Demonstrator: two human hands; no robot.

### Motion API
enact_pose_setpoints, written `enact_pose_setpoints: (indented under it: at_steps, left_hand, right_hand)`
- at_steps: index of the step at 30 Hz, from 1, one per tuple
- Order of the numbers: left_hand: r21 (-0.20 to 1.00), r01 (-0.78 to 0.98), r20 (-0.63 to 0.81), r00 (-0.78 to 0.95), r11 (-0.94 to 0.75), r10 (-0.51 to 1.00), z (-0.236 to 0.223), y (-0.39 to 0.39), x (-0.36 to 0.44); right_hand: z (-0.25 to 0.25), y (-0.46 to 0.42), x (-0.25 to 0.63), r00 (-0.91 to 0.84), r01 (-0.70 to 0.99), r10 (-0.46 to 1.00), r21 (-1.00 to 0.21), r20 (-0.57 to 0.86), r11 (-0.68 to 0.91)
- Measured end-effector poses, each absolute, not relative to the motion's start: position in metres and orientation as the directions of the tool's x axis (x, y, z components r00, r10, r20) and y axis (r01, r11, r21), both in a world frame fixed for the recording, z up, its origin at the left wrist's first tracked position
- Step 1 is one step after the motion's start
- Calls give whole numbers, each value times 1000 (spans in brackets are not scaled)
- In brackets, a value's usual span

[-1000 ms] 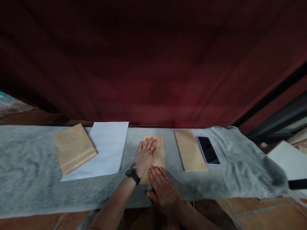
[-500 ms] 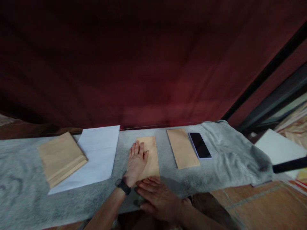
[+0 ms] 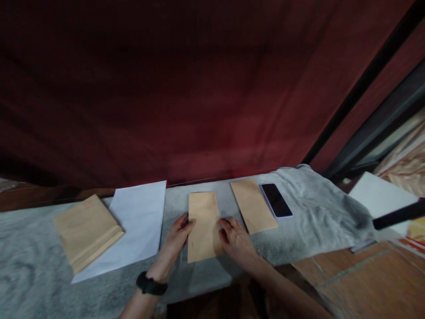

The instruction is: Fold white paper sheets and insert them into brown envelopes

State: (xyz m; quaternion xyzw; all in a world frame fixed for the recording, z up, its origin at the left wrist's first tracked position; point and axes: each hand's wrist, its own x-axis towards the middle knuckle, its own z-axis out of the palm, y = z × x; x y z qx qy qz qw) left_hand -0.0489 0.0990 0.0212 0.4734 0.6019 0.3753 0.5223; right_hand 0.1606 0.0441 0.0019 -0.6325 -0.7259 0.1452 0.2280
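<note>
Left hand [image 3: 178,235] and right hand [image 3: 237,243] have parted, fingers pinching one envelope's [image 3: 203,232] edges between white paper [image 3: 142,221] and second envelope [image 3: 253,206].

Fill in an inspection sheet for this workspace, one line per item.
Surface: grey cloth, rumpled toward the right end.
Things in hand: middle brown envelope, lying lengthwise between the hands; whether it is lifted cannot be told.
Clutter: right brown envelope with a phone close beside it, screen dark; on the left, a wide brown envelope partly over white paper.
Hands: left hand at the middle envelope's left edge, right hand at its right edge; dark wristband on the left wrist.
Cables: nothing seen.
Surroundings: dark red backdrop behind; tiled floor at lower right.
</note>
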Motion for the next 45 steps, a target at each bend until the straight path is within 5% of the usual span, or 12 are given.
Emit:
enact_pose_setpoints:
  at_steps: [3,7,11,14,18,24,35,37,40,42,45]
  left_hand:
    - [913,94,-408,156,398,899,29,91,-47]
    - [903,-62,-413,145,425,899,34,90,-44]
    - [934,-178,-310,22,309,951,37,97,-41]
    - [947,-204,-253,-1,247,968,38,99,-34]
    - [962,-176,-203,53,209,978,39,94,-17]
    - [989,0,-149,33,149,988,32,97,-14]
    - [992,101,-84,23,81,996,14,107,-28]
    - [988,148,-54,32,48,998,15,106,-27]
    - [964,265,10,44,-21,999,15,105,-28]
    - [933,351,67,52,-81,996,15,105,-29]
    - [862,483,143,62,-155,988,17,105,-34]
  right_hand:
    - [2,46,160,-86,823,985,-546,152,156]
    - [6,52,166,-9,722,994,-687,113,84]
    - [12,60,174,78,266,987,-951,-141,-157]
    - [14,63,176,-38,-160,949,-936,-313,-315]
    - [17,67,182,-26,-298,956,-911,-291,-285]
    - [21,90,246,358,-11,924,-990,-135,-140]
    - [7,76,322,529,383,845,-865,-81,-323]
    - [8,69,318,532,559,846,-738,-32,-379]
    - [12,59,309,469,843,881,-329,65,-425]
    - [15,53,301,422,905,901,-113,98,-411]
    - [22,48,291,378,923,918,24,118,-383]
